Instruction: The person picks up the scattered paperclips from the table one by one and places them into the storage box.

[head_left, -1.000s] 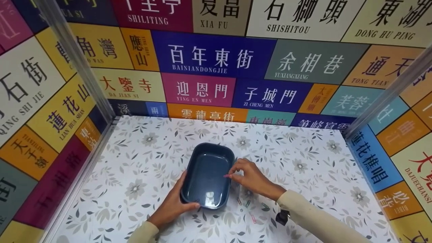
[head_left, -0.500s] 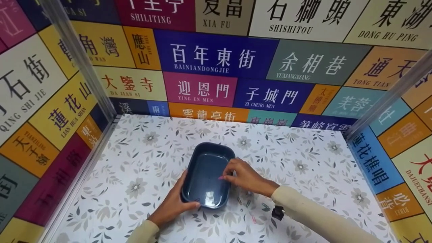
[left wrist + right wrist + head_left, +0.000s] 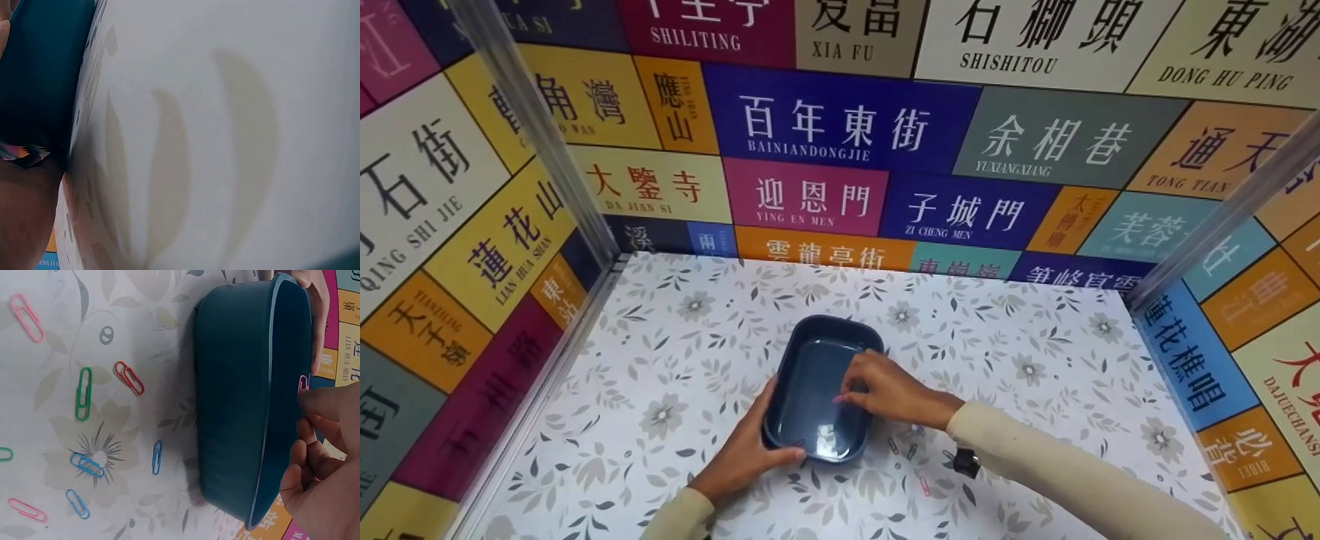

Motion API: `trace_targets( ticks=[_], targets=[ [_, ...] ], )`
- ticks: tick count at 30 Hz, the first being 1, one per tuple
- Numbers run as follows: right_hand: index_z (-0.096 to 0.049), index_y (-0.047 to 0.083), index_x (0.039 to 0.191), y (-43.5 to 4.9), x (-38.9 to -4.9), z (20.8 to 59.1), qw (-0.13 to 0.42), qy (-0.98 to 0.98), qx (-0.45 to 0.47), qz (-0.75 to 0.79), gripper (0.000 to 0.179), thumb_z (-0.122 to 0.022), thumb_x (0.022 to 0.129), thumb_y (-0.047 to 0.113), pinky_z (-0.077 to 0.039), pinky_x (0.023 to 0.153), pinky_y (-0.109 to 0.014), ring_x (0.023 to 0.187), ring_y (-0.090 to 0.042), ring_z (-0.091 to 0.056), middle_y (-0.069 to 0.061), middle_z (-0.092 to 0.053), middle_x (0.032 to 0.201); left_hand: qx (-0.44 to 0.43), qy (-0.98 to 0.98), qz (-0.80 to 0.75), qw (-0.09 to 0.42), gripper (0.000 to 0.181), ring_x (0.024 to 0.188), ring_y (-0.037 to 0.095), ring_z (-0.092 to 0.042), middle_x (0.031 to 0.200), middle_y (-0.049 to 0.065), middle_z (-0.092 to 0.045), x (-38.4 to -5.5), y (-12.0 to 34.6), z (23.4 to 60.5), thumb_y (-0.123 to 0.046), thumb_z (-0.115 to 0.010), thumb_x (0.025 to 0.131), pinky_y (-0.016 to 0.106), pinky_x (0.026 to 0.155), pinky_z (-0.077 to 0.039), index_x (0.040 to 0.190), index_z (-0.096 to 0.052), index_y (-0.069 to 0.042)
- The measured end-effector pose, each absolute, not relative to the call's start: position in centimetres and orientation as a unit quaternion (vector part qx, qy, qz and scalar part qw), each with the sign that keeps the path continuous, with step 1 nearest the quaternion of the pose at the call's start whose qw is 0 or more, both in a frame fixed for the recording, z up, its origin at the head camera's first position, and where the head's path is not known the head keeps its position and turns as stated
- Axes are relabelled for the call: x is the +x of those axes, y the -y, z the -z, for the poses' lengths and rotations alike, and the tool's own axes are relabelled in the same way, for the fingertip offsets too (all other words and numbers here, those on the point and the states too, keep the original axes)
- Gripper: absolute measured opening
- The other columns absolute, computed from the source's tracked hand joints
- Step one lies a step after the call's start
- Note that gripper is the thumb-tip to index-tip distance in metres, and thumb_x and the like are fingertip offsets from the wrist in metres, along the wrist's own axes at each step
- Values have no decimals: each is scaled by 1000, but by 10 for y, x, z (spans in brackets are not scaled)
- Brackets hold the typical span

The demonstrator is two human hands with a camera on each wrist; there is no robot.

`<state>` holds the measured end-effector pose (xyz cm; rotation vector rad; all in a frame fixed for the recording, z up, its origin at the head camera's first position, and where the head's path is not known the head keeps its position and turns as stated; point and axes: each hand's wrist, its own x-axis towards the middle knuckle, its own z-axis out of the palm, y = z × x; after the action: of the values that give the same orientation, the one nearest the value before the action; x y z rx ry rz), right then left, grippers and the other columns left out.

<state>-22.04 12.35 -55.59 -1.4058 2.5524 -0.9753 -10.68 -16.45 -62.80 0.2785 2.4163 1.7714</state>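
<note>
A deep blue rectangular dish stands on the floral tabletop. My left hand holds it from the left, thumb at the near rim and fingers along the side wall. Over the dish's right half is my right hand, pinching a small pink paper clip between thumb and fingertips. The right wrist view shows this pink clip poking out past the thumb, over the dish's mouth. In the left wrist view, only part of the dish and a bit of the left hand appear.
Several loose paper clips lie right of the dish, among them a green clip, a red clip, a blue clip and a pink clip. Sign-patterned walls surround the table at the back and sides.
My right hand has moved left from the dish's right rim to over its inside, carrying the pink paper clip. My left hand and the dish have stayed in place.
</note>
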Motion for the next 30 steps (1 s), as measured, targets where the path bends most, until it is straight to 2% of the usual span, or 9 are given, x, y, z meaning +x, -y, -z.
trace_targets(
  ticks=[6, 12, 30],
  targets=[
    [-86, 10, 94, -112, -212, 530, 71, -855, -438, 268, 11, -86, 97, 20, -52, 86, -41, 94, -20, -61, -3, -72, 95, 90, -793, -599, 68, 132, 168, 28, -17, 184, 5, -16, -106, 165, 628, -31, -100, 83, 53, 134, -14, 179, -10, -19],
    [-85, 10, 93, -104, -216, 525, 77, -852, -459, 240, 13, -86, 97, 23, -53, 92, -41, 95, -21, -63, -3, -73, 96, 95, -792, -599, 67, 134, 168, 30, -17, 184, 7, -15, -106, 165, 629, -33, -100, 82, 53, 134, -12, 179, -9, -18],
    [-84, 9, 93, -90, -235, 529, 101, -846, -488, 189, 6, -84, 96, 14, -53, 85, -39, 91, -22, -61, -4, -72, 94, 98, -794, -596, 70, 133, 168, 34, -15, 184, 11, -14, -105, 166, 629, -33, -99, 83, 56, 134, -12, 179, -8, -15]
  ],
)
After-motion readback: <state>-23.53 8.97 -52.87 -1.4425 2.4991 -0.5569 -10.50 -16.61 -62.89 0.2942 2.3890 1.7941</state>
